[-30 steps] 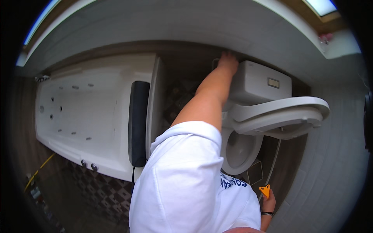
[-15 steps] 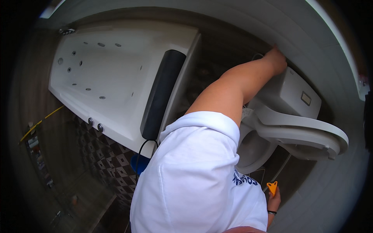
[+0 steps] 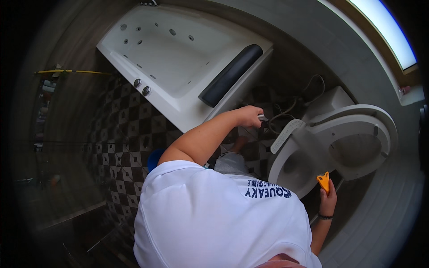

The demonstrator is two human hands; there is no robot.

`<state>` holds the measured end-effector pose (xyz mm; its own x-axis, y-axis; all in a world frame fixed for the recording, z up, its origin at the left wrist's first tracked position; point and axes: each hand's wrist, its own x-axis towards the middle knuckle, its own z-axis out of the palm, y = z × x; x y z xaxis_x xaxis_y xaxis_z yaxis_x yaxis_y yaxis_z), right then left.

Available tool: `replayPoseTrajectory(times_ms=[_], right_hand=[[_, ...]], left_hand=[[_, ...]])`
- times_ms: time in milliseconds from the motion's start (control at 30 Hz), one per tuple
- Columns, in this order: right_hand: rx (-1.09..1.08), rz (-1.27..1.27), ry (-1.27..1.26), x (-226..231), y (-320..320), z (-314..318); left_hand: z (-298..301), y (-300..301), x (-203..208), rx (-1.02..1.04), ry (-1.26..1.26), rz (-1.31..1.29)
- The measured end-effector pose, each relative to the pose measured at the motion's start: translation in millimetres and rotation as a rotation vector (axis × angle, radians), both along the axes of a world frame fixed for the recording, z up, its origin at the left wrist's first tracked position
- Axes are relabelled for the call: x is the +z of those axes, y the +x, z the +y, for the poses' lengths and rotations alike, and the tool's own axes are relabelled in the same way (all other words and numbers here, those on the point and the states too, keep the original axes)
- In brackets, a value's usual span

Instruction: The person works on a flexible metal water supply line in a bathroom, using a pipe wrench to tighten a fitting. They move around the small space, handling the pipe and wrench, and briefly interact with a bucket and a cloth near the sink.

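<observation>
My left hand [image 3: 250, 117] is closed round a bidet sprayer [image 3: 262, 118], with only its pale, shiny end showing. It is out over the tiled floor between the bathtub and the toilet bowl [image 3: 286, 172]. A grey hose [image 3: 289, 108] loops close by toward the wall. My right hand [image 3: 328, 198] grips an orange scraper [image 3: 323, 180] with a flared head, held upright near the bowl's front rim. The toilet seat [image 3: 351, 120] stands raised, and a white control panel [image 3: 286, 136] juts from its side.
A white whirlpool bathtub [image 3: 174, 105] with a black headrest [image 3: 230, 76] lies at the far left. The white toilet tank [image 3: 330, 102] stands by the wall. A blue container [image 3: 154, 158] shows partly beside my left arm, on the patterned floor [image 3: 127, 134].
My left hand has come back from the wall behind the tank and now has the sprayer. My right hand has risen with the scraper, nearer the bowl. The view has turned.
</observation>
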<state>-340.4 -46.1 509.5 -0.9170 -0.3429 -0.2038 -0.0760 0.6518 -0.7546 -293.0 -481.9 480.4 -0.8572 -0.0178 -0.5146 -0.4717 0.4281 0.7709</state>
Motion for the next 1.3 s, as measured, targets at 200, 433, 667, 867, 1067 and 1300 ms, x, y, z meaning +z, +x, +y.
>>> replayPoseTrajectory(times_ms=[200, 433, 667, 867, 1067, 1300], right_hand=[[0.073, -0.195, -0.248, 20.4, 55.0, -56.2], [0.097, -0.307, -0.313, 56.9, 117.4, -94.0], [0.398, 0.036, -0.139, 87.3, 210.6, -180.6], [0.398, 0.116, -0.05, 83.1, 272.5, -229.6], [0.368, 0.122, -0.026, 81.9, 300.8, -245.4], [0.504, 0.066, -0.221, 82.9, 308.6, -246.6]], left_hand=[[22.7, 127.4, -20.1, 0.229, 0.37, -0.136], [37.5, 184.4, 13.0, 0.28, 0.38, -0.037], [27.6, 235.7, 44.6, 0.086, 0.267, 0.362], [7.3, 276.1, 45.5, 0.016, 0.316, 0.5], [-2.6, 296.7, 36.7, 0.053, 0.331, 0.624], [-3.1, 300.8, 32.0, 0.083, 0.361, 0.643]])
